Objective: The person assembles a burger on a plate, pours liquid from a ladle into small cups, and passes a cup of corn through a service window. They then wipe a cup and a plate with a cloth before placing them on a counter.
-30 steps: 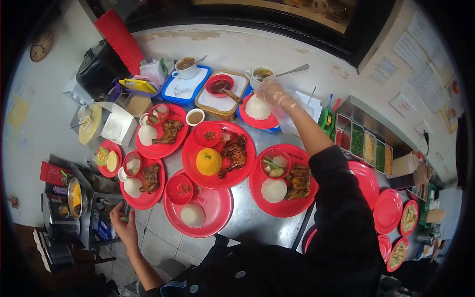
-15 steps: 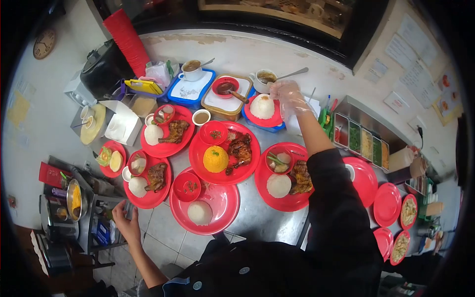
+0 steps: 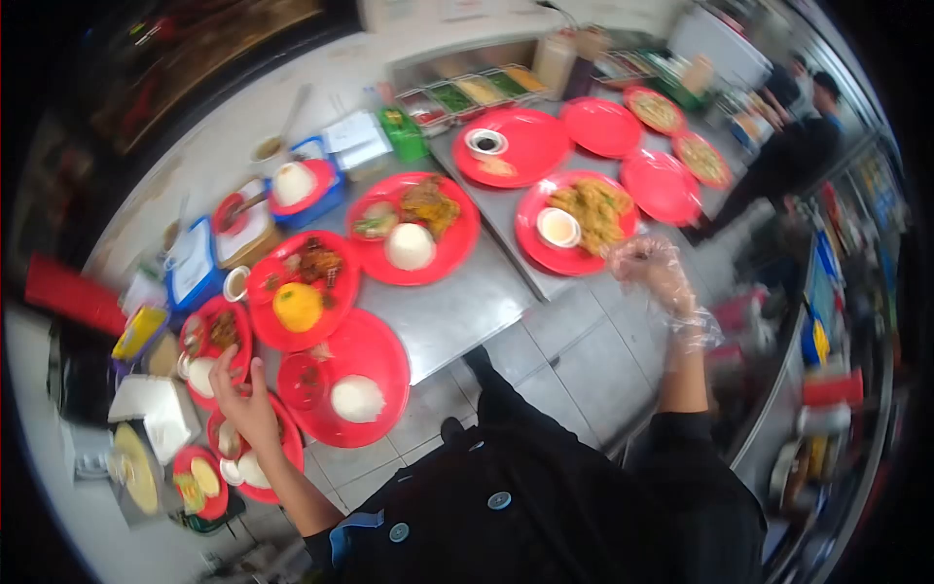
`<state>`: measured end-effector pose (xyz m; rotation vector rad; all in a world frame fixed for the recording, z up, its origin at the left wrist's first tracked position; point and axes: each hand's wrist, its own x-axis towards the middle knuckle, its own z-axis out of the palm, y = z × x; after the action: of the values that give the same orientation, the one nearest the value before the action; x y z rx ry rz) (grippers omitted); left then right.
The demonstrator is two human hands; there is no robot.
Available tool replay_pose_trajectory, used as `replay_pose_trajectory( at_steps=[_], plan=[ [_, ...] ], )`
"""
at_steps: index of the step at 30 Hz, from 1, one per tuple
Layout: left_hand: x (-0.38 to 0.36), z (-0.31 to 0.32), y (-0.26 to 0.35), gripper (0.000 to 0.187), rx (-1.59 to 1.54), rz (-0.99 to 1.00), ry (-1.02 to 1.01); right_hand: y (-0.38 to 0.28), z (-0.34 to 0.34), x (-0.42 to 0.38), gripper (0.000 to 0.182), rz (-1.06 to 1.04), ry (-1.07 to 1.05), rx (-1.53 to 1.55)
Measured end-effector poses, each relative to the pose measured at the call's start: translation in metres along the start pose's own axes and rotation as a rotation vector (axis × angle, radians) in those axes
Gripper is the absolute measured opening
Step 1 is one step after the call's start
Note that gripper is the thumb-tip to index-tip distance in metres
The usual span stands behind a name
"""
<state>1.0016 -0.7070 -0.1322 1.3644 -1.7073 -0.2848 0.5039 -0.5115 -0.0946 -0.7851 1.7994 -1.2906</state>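
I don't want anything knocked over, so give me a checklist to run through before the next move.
1. Right hand gloved: ok, a clear plastic glove is on.
2. Left hand gloved: not ok, it is bare.
3. Right hand empty: cannot tell, the fingers are curled and blurred.
4. White cup upright on the plate of golden pieces: ok, it sits beside the golden pieces.
5. Front rice plate fully on the counter: not ok, its near rim appears to jut past the edge.
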Motion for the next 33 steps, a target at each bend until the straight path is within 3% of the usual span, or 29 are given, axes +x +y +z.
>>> replay_pose_trajectory(
  at_steps=[2, 6, 8, 9, 11, 12, 13, 15, 16, 17, 19, 20, 22, 23, 25, 26, 28, 29, 31, 32, 33],
  plan=[
    [-0.003, 0.020, 0.015, 0.033, -0.090, 0.048, -0.100, 0.024, -0.038, -0.060, 0.011, 0.222, 0.356, -0.660],
    [-0.023, 0.054, 0.059, 0.033, -0.199, 0.195, -0.263, 0.163, -0.138, -0.117, 0.020, 0.154, 0.507, -0.867],
    [-0.037, 0.061, 0.094, 0.034, -0.266, 0.220, -0.323, 0.201, -0.174, -0.139, 0.023, -0.160, 0.553, -1.054],
    [-0.042, 0.065, 0.104, 0.034, -0.278, 0.235, -0.328, 0.195, -0.180, -0.151, 0.023, -0.155, 0.573, -1.053],
    [-0.054, 0.072, 0.119, 0.034, -0.305, 0.313, -0.382, 0.166, -0.182, -0.173, 0.019, 0.036, 0.768, -0.743],
    [-0.060, 0.074, 0.127, 0.035, -0.311, 0.305, -0.406, 0.152, -0.192, -0.173, 0.020, 0.424, 0.741, -0.864],
    [-0.065, 0.078, 0.132, 0.035, -0.316, 0.315, -0.404, 0.159, -0.201, -0.177, 0.020, 0.422, 0.751, -0.857],
    [-0.076, 0.092, 0.137, 0.034, -0.331, 0.312, -0.448, 0.187, -0.223, -0.186, 0.030, 0.207, 0.877, -1.214],
    [-0.082, 0.099, 0.142, 0.035, -0.342, 0.341, -0.454, 0.199, -0.234, -0.184, 0.023, 0.268, 0.705, -1.484],
    [-0.091, 0.105, 0.152, 0.035, -0.352, 0.349, -0.461, 0.217, -0.236, -0.191, 0.020, 0.203, 0.769, -1.120],
    [-0.110, 0.115, 0.177, 0.035, -0.333, 0.359, -0.441, 0.236, -0.234, -0.209, 0.020, -0.234, 0.773, -0.845],
    [-0.119, 0.125, 0.184, 0.036, -0.383, 0.274, -0.497, 0.236, -0.244, -0.213, 0.020, -0.232, 0.783, -0.847],
    [-0.136, 0.135, 0.208, 0.036, -0.382, 0.298, -0.521, 0.220, -0.260, -0.223, 0.022, 0.106, 0.669, -0.849],
    [-0.145, 0.138, 0.219, 0.036, -0.371, 0.316, -0.543, 0.248, -0.279, -0.217, 0.022, 0.108, 0.670, -0.848],
    [-0.160, 0.145, 0.236, 0.037, -0.384, 0.317, -0.555, 0.321, -0.322, -0.199, 0.024, 0.126, 0.757, -1.303],
    [-0.166, 0.149, 0.240, 0.038, -0.378, 0.325, -0.586, 0.319, -0.328, -0.202, 0.024, 0.127, 0.758, -1.299],
    [-0.176, 0.154, 0.250, 0.038, -0.363, 0.338, -0.627, 0.303, -0.330, -0.219, 0.031, 0.385, 0.684, -0.861],
    [-0.181, 0.156, 0.254, 0.038, -0.361, 0.343, -0.635, 0.282, -0.318, -0.229, 0.031, 0.393, 0.686, -0.855],
    [-0.189, 0.158, 0.260, 0.038, -0.335, 0.353, -0.657, 0.240, -0.291, -0.245, 0.022, 0.007, 0.911, -0.610],
    [-0.193, 0.159, 0.264, 0.038, -0.335, 0.358, -0.663, 0.293, -0.322, -0.238, 0.020, -0.191, 0.847, -1.010],
    [-0.198, 0.160, 0.268, 0.038, -0.339, 0.343, -0.690, 0.292, -0.319, -0.240, 0.020, -0.186, 0.851, -1.007]
  ],
)
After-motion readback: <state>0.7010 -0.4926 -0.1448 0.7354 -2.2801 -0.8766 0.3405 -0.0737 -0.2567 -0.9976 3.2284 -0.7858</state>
